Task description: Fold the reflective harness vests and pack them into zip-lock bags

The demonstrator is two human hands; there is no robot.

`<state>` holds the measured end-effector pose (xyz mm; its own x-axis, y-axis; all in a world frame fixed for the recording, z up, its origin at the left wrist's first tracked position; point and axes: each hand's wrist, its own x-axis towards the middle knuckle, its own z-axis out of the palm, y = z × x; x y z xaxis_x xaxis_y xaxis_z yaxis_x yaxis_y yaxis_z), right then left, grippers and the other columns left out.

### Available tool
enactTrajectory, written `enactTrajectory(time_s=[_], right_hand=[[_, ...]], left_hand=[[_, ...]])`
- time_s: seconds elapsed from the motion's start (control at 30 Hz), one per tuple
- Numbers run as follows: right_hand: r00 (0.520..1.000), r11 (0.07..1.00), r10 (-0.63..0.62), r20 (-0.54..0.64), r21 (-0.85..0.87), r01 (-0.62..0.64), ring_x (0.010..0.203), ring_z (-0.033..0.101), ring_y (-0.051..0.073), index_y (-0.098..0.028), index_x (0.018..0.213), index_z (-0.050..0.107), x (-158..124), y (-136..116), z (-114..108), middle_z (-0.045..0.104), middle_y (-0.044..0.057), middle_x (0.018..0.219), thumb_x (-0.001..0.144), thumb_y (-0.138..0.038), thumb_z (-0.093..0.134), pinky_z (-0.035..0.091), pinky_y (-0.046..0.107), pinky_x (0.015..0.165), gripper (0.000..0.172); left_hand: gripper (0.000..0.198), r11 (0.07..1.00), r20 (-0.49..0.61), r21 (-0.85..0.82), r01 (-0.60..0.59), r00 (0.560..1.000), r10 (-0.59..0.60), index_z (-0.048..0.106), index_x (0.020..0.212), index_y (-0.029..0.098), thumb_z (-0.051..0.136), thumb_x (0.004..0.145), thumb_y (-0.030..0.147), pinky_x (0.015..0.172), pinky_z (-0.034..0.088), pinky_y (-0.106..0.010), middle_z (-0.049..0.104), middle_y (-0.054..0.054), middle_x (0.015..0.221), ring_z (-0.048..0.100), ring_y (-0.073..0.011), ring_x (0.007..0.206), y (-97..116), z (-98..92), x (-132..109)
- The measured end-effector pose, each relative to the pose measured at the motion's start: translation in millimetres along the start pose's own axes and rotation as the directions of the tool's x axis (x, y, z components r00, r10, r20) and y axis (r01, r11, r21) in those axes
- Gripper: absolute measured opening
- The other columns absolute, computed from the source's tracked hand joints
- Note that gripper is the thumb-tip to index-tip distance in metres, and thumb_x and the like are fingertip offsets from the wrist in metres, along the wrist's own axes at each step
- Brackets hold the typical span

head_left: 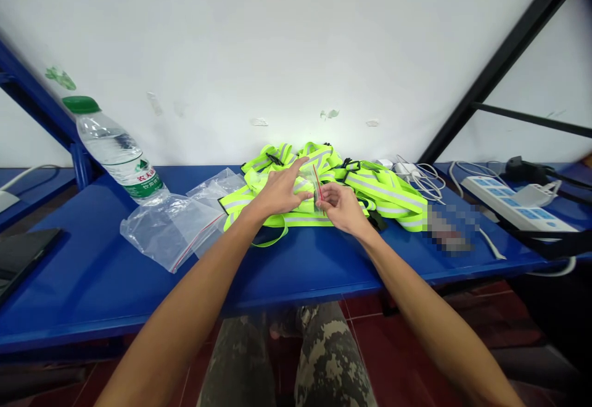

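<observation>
A clear zip-lock bag [317,180] with a red seal line lies between my hands, over a heap of fluorescent yellow reflective straps [388,191]. My right hand [345,208] pinches the bag by its sealed edge. My left hand [280,191] lies over the bag and straps, fingers stretched and thumb apart. Something yellow shows through the plastic, but I cannot tell whether it is inside the bag or under it. Grey bands and black buckles show on the straps. Left of the heap are flat clear zip-lock bags [161,225], overlapping each other.
A water bottle [123,151] with a green cap stands at the back left of the blue table [296,271]. A dark flat device [23,259] lies at the left edge. White cables [428,179] and a power strip [518,206] are on the right. Behind is a white wall.
</observation>
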<state>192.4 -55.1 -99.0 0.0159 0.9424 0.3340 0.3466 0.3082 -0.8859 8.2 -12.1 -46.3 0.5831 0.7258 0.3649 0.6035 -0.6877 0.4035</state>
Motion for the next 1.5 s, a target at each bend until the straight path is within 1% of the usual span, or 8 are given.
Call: enactTrajectory(time_s=[0.13, 0.27, 0.57, 0.8, 0.93, 1.07, 1.2, 1.5], right_hand=[[0.999, 0.998, 0.044, 0.033, 0.050, -0.045, 0.070, 0.063, 0.015, -0.017, 0.088, 0.062, 1.0, -0.4, -3.1, 0.066, 0.003, 0.077, 0.063, -0.021, 0.070, 0.055, 0.031, 0.070, 0.026], [0.993, 0.997, 0.067, 0.102, 0.017, -0.069, 0.063, 0.060, 0.013, -0.017, 0.084, 0.062, 0.9, 0.0, -5.4, 0.065, 0.002, 0.073, 0.065, -0.020, 0.068, 0.053, 0.028, 0.062, 0.020], [0.998, 0.996, 0.053, 0.029, -0.079, -0.051, 0.067, 0.064, 0.015, -0.017, 0.090, 0.062, -2.3, 0.7, -2.9, 0.066, 0.002, 0.075, 0.070, -0.012, 0.064, 0.052, 0.028, 0.063, 0.020], [0.991, 0.988, 0.069, 0.116, -0.144, -0.052, 0.064, 0.062, 0.015, -0.017, 0.095, 0.060, -1.9, 7.4, -5.3, 0.066, 0.002, 0.075, 0.072, -0.013, 0.064, 0.051, 0.027, 0.062, 0.024], [0.995, 0.983, 0.029, 0.097, -0.184, -0.010, 0.066, 0.063, 0.016, -0.017, 0.097, 0.061, -2.8, 6.6, -4.7, 0.067, 0.002, 0.077, 0.074, -0.015, 0.063, 0.049, 0.027, 0.062, 0.023], [0.995, 0.950, -0.016, 0.096, -0.308, 0.045, 0.068, 0.062, 0.017, -0.017, 0.081, 0.063, -3.4, -1.1, -4.7, 0.068, 0.004, 0.075, 0.080, -0.025, 0.061, 0.045, 0.028, 0.063, 0.008], [0.994, 0.905, -0.054, 0.097, -0.415, 0.089, 0.056, 0.053, 0.014, -0.018, 0.070, 0.059, -4.6, -7.7, -4.2, 0.062, 0.001, 0.062, 0.082, -0.024, 0.057, 0.037, 0.027, 0.058, 0.014], [0.988, 0.938, -0.048, 0.147, -0.332, 0.095, 0.064, 0.059, 0.017, -0.018, 0.078, 0.060, -5.8, -7.8, -8.5, 0.066, 0.004, 0.071, 0.083, -0.029, 0.055, 0.039, 0.026, 0.057, 0.014]], left_hand=[[0.083, 1.000, -0.001, -0.023, 0.014, 1.000, -0.014, 0.026, 0.153, 0.017, 0.066, 0.082, 0.034, 0.107, 0.036, -0.053, 0.060, -0.015, 0.135, 0.056, -0.0346, 0.123, -4.2, 0.6, 0.5], [0.084, 0.999, 0.002, -0.031, 0.021, 1.000, -0.021, 0.025, 0.154, 0.019, 0.066, 0.082, 0.035, 0.108, 0.035, -0.053, 0.059, -0.015, 0.137, 0.054, -0.0347, 0.127, -7.2, 1.3, 0.7], [0.084, 0.994, -0.021, -0.105, 0.020, 1.000, -0.023, 0.028, 0.152, 0.019, 0.068, 0.079, 0.032, 0.110, 0.036, -0.048, 0.056, -0.012, 0.142, 0.054, -0.0306, 0.130, -4.6, -0.5, 0.7], [0.087, 0.996, -0.033, -0.084, 0.033, 0.999, -0.035, 0.026, 0.154, 0.017, 0.068, 0.080, 0.033, 0.110, 0.034, -0.050, 0.065, -0.012, 0.128, 0.054, -0.0318, 0.128, -8.3, -1.1, 1.2], [0.085, 0.995, -0.047, -0.098, 0.031, 0.998, -0.036, 0.029, 0.152, 0.018, 0.069, 0.079, 0.033, 0.110, 0.035, -0.049, 0.063, -0.013, 0.133, 0.055, -0.0316, 0.129, -7.5, -2.5, 1.4], [0.086, 0.996, -0.049, -0.085, 0.023, 0.998, -0.027, 0.028, 0.153, 0.018, 0.069, 0.079, 0.033, 0.110, 0.035, -0.050, 0.064, -0.013, 0.131, 0.055, -0.0320, 0.129, -7.6, -2.0, 1.1], [0.088, 0.998, -0.027, -0.060, 0.028, 0.999, -0.030, 0.026, 0.154, 0.019, 0.069, 0.079, 0.035, 0.105, 0.041, -0.048, 0.060, -0.013, 0.134, 0.055, -0.0337, 0.128, -7.8, 0.0, 0.6], [0.090, 0.992, -0.019, -0.128, 0.008, 1.000, -0.011, 0.028, 0.153, 0.018, 0.072, 0.076, 0.033, 0.108, 0.040, -0.047, 0.064, -0.013, 0.131, 0.056, -0.0310, 0.127, -6.1, -2.1, 0.1]])
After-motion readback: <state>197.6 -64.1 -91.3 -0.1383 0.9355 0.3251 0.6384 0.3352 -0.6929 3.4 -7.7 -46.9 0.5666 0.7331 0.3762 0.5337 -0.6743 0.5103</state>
